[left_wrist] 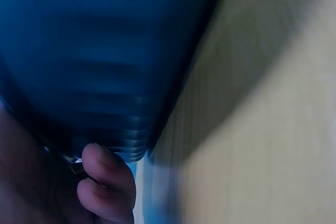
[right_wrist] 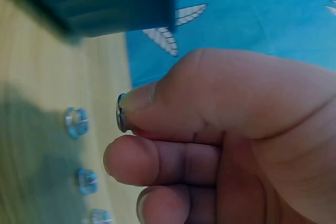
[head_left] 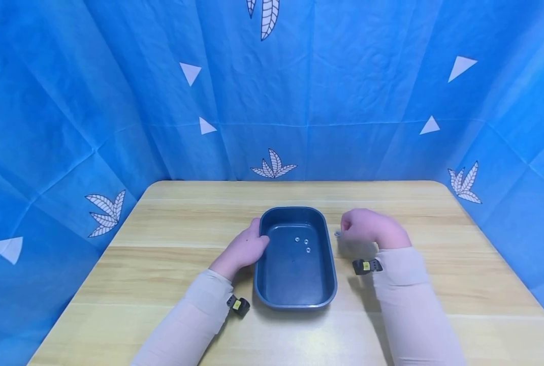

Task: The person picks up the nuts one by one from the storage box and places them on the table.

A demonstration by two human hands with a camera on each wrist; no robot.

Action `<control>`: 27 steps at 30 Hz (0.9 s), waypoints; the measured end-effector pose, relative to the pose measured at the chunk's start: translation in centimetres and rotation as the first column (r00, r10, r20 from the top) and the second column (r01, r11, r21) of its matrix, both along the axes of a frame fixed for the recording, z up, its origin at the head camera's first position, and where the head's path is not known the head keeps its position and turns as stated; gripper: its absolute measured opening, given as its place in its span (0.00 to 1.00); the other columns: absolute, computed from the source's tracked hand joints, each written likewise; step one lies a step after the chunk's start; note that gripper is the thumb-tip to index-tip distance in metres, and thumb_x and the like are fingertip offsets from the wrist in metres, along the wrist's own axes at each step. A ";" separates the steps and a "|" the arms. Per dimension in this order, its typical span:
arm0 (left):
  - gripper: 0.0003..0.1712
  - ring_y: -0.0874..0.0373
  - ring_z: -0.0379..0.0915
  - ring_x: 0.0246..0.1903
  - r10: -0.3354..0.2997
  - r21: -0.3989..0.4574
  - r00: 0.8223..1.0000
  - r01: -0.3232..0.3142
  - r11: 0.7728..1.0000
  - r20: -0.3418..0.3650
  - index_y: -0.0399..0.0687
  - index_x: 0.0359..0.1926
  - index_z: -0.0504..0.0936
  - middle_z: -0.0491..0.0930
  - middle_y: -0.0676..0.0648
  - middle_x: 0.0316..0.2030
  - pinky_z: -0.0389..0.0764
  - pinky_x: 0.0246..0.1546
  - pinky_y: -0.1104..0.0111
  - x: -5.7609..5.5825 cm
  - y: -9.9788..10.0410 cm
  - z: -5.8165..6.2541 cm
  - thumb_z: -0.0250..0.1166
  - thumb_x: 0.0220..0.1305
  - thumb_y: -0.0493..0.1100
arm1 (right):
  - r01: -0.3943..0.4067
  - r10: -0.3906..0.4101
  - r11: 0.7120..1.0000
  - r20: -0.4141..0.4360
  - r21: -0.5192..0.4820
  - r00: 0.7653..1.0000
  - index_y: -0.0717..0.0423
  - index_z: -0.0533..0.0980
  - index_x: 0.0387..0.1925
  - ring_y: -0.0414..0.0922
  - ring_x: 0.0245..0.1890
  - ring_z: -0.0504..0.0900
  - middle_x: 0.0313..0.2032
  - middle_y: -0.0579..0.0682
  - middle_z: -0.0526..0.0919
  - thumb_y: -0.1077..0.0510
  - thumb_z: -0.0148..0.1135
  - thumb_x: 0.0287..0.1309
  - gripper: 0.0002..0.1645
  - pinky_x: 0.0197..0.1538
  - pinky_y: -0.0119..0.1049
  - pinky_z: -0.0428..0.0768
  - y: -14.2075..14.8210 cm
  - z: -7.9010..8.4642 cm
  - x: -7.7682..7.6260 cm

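Note:
A dark blue plastic bin sits on the table with three small metal nuts lying on its floor. My left hand grips the bin's left rim, thumb over the edge and fingers against the outer wall, as the left wrist view also shows. Just beyond the bin's right side, my right hand pinches a small flange nut at the thumb tip; the index finger is mostly hidden behind the thumb. Several more flange nuts lie in a row on the tabletop near it, largely covered by the hand in the head view.
The light wood table extends to both sides of the bin. A blue cloth with white leaves and triangles hangs behind the table and along its sides. Each wrist carries a small black camera on a strap.

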State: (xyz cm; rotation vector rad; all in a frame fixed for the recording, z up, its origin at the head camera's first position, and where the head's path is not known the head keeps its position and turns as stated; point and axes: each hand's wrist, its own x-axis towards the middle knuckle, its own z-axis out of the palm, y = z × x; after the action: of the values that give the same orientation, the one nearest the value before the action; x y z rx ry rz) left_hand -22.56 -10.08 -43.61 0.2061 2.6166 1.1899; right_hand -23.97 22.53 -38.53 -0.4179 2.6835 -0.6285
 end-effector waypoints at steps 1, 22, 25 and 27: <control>0.34 0.43 0.63 0.69 0.002 0.003 1.000 -0.002 1.000 0.003 0.47 0.77 0.54 0.64 0.43 0.73 0.64 0.66 0.40 0.0 0.0 0.0 0.48 0.75 0.50 | -0.003 0.003 1.000 0.009 0.002 1.000 0.52 0.74 0.24 0.46 0.26 0.72 0.23 0.47 0.74 0.62 0.60 0.54 0.06 0.31 0.39 0.71 -0.1 -0.2 -0.1; 0.35 0.43 0.62 0.70 -0.002 0.013 1.000 0.002 1.000 0.009 0.47 0.78 0.53 0.63 0.43 0.73 0.64 0.65 0.39 -0.1 -0.1 -0.2 0.47 0.75 0.50 | -0.032 0.027 0.998 0.080 0.060 0.996 0.52 0.76 0.26 0.47 0.27 0.75 0.23 0.48 0.76 0.69 0.58 0.50 0.08 0.33 0.41 0.72 -1.2 -2.5 -0.8; 0.35 0.43 0.62 0.70 -0.005 0.010 1.000 0.005 1.000 0.009 0.47 0.78 0.53 0.63 0.43 0.73 0.65 0.65 0.39 -0.2 -0.1 -0.3 0.48 0.75 0.50 | -0.024 0.019 0.999 0.090 0.047 0.996 0.52 0.76 0.26 0.48 0.26 0.75 0.23 0.49 0.76 0.70 0.57 0.49 0.09 0.33 0.41 0.72 -1.3 -2.6 -0.8; 0.35 0.43 0.62 0.70 -0.006 0.009 1.000 0.005 1.000 0.009 0.48 0.78 0.53 0.63 0.43 0.73 0.65 0.65 0.39 -0.2 -0.1 -0.3 0.48 0.75 0.50 | -0.022 0.018 0.999 0.090 0.044 0.996 0.53 0.76 0.27 0.48 0.26 0.75 0.23 0.49 0.76 0.70 0.57 0.49 0.09 0.33 0.41 0.72 -1.3 -2.7 -0.8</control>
State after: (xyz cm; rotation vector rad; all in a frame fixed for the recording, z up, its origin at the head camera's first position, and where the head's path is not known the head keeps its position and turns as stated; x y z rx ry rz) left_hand -22.76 -10.21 -43.91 0.2090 2.6017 1.1985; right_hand -24.76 21.22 -41.20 -0.3939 2.5996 -0.5671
